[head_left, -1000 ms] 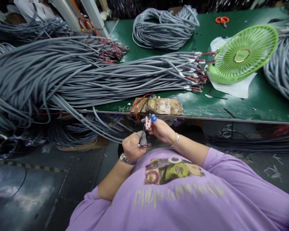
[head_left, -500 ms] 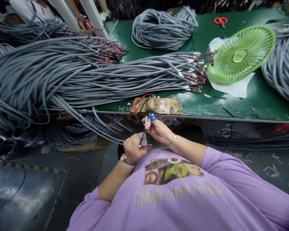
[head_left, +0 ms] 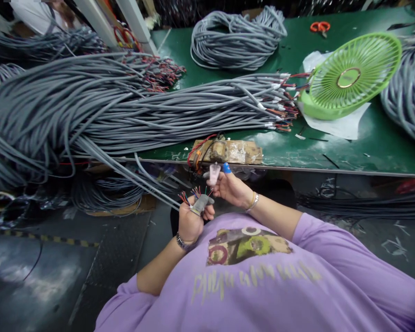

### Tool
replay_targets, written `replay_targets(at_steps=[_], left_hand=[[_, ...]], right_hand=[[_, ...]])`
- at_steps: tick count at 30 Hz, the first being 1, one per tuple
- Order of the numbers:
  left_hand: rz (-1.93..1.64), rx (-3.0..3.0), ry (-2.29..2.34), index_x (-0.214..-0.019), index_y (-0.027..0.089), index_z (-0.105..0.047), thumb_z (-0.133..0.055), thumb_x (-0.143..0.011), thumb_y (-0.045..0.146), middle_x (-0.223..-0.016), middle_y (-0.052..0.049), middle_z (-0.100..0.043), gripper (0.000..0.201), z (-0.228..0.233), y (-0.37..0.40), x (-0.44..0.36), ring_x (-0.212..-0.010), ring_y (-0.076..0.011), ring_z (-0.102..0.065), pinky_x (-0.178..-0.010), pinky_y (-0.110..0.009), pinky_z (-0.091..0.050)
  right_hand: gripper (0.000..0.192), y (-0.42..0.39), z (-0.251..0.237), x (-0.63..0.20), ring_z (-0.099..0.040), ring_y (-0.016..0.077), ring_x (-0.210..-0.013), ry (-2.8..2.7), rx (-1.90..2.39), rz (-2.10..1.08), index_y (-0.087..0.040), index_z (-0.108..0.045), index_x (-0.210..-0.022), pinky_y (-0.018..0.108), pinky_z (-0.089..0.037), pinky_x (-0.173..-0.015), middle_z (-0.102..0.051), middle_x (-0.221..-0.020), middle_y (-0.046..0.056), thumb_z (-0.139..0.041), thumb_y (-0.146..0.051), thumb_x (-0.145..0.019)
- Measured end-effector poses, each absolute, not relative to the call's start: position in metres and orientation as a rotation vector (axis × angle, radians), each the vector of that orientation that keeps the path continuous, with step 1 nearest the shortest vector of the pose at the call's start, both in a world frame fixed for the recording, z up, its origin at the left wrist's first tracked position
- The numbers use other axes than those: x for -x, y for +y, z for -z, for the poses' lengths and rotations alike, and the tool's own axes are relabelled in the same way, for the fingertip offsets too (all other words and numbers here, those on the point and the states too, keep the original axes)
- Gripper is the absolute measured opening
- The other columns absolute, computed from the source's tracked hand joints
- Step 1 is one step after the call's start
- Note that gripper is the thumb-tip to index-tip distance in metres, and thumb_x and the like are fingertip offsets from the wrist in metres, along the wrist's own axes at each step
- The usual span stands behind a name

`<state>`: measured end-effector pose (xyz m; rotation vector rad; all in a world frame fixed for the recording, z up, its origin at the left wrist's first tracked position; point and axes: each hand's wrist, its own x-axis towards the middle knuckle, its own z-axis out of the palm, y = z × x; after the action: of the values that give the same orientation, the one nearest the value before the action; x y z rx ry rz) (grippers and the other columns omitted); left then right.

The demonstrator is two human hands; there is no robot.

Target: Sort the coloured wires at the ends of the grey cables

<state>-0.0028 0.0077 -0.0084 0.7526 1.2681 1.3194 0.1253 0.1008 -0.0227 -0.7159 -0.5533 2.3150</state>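
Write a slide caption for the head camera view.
Left hand holding gray cables with coloured wire ends, right hand holding a pale pink piece, beside a green workbench.

No text can be read for certain. Pale lettering (head_left: 256, 278) runs across the purple shirt (head_left: 263, 309), too blurred to decipher. Any marking on the green desk fan's hub (head_left: 348, 77) or the white sleeves (head_left: 260, 105) near the grey cables' ends (head_left: 286, 115) is too small to tell.

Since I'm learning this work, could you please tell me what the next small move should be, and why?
Probably bring the pink tool in the right hand to one coloured wire, since the left hand holds the coloured wires fanned out close by.
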Motion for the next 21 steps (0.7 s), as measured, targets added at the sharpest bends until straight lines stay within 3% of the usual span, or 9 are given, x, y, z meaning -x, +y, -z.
replay_targets(at_steps=[5,12,16,21], left_hand=[[-1.316,-0.652,1.208,-0.07,0.014,-0.066,-0.068,-0.075,0.044,-0.051,-0.001,-0.063,0.03,0.004,0.011,-0.003,-0.038,-0.0097,-0.054,-0.037,-0.019,-0.039],[-1.369,-0.643,1.241,-0.07,0.014,-0.065,-0.068,-0.076,0.044,-0.054,-0.001,-0.065,0.031,0.012,0.012,-0.006,-0.039,-0.0096,-0.056,-0.038,-0.019,-0.04],[-1.351,-0.682,1.293,-0.068,0.014,-0.063,-0.067,-0.077,0.046,-0.056,-0.002,-0.066,0.033,0.018,0.013,-0.005,-0.042,-0.0098,-0.057,-0.04,-0.019,-0.041],[-1.327,-0.714,1.315,-0.068,0.015,-0.063,-0.067,-0.078,0.048,-0.056,-0.002,-0.066,0.035,0.022,0.011,-0.004,-0.042,-0.0102,-0.057,-0.04,-0.02,-0.042]], right_hand=[[0.029,0.102,0.015,-0.126,-0.048,0.0083,-0.06,-0.695,0.706,-2.183,-0.016,-0.063,-0.082,0.02,-0.038,-0.054,-0.058,-0.072,-0.001,-0.077,-0.039,-0.07],[0.055,0.097,0.023,-0.132,-0.047,0.0084,-0.057,-0.806,0.69,-2.243,-0.014,-0.064,-0.083,0.022,-0.04,-0.051,-0.059,-0.071,0.001,-0.07,-0.066,-0.067],[0.046,0.089,0.028,-0.137,-0.047,0.0075,-0.054,-0.951,0.741,-2.208,-0.014,-0.063,-0.075,0.021,-0.039,-0.052,-0.057,-0.064,-0.002,-0.086,-0.049,-0.056],[0.036,0.083,0.027,-0.138,-0.052,0.009,-0.06,-0.983,0.77,-2.114,-0.014,-0.065,-0.075,0.022,-0.038,-0.056,-0.063,-0.069,0.0,-0.087,-0.036,-0.058]])
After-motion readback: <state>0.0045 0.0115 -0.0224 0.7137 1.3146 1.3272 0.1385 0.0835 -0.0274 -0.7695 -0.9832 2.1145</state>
